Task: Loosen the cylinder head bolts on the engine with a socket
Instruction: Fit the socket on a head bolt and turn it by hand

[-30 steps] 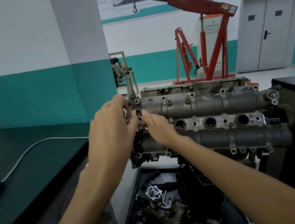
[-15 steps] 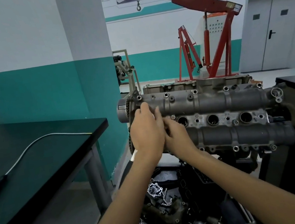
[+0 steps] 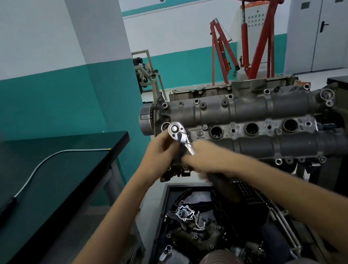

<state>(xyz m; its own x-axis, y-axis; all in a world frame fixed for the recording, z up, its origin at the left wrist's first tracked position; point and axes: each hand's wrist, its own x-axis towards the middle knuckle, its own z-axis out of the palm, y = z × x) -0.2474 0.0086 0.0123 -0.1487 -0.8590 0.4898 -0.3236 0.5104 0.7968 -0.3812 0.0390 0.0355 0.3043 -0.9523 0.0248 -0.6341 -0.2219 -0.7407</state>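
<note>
While both hands grip chrome ratchet [image 3: 179, 136] | round head at ribbed grey cyl head [image 3: 249, 128]

White-and-teal walls [image 3: 24, 65], a grey double door [image 3: 332, 17], dark workbench [image 3: 37, 179] left.

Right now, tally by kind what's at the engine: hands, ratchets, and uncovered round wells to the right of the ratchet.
2 hands: left hand, right hand
1 ratchet
3 uncovered round wells
Total: 6
</note>
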